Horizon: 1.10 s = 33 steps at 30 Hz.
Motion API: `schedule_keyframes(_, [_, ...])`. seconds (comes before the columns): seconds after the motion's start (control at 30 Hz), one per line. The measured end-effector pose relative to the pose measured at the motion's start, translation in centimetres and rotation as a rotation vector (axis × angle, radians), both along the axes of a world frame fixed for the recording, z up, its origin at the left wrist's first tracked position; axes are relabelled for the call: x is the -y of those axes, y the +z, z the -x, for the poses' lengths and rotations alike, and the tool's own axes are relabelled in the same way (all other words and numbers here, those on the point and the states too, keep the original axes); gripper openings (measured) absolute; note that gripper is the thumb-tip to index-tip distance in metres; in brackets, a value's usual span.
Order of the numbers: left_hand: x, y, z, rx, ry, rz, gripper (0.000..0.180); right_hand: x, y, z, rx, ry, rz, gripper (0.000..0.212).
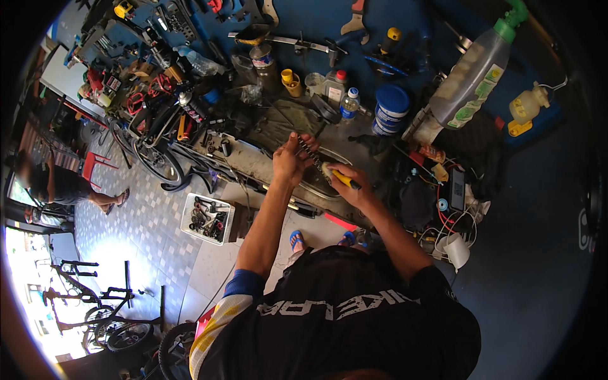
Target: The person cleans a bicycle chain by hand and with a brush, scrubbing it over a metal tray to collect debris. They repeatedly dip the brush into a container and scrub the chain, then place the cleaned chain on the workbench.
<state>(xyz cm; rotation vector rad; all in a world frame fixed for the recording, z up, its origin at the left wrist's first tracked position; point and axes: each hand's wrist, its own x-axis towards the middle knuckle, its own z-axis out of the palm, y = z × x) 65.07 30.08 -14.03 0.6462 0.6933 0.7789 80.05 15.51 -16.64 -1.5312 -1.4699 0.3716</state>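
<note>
Over the front of a cluttered workbench (244, 166), my left hand (289, 163) is closed on one end of a dark, ridged metal strip (309, 151) that looks like a length of chain. My right hand (356, 187) grips a brush-like tool with a yellow handle (345, 179) and black end. Its pale head meets the strip's lower end, between the two hands. Some of the right fingers are hidden behind the handle. Beyond the hands, a dark crumpled cloth (282, 123) lies on the bench.
At the back of the bench stand a blue tub (391, 107), a small water bottle (349, 104) and a yellow container (291, 83). A large grey bottle (472, 76) is at right. Left of me are a white basket (189, 215) of parts, bicycles (155, 158) and another person (60, 180).
</note>
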Motion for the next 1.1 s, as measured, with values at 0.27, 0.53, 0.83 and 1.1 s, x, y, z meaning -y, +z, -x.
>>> schedule_keyframes(0.27, [0.9,-2.4,-0.9,0.063,0.015,0.030,0.036,-3.3,4.4,2.1,0.430,-0.174,0.340,0.038])
schedule_keyframes(0.53, [1.5,-2.5,-2.0,0.060,0.025,0.096,0.039,-1.8,1.0,0.9,0.355,-0.199,0.316,0.022])
schedule_keyframes(0.83, [-0.1,-3.0,-1.4,0.009,-0.072,0.033,0.045,1.5,-4.9,-1.5,0.305,-0.079,0.201,0.027])
schedule_keyframes(1.1, [-0.8,-1.9,-0.7,-0.013,-0.081,0.090,0.045,-1.8,3.4,-1.3,-0.008,0.030,0.098,0.030])
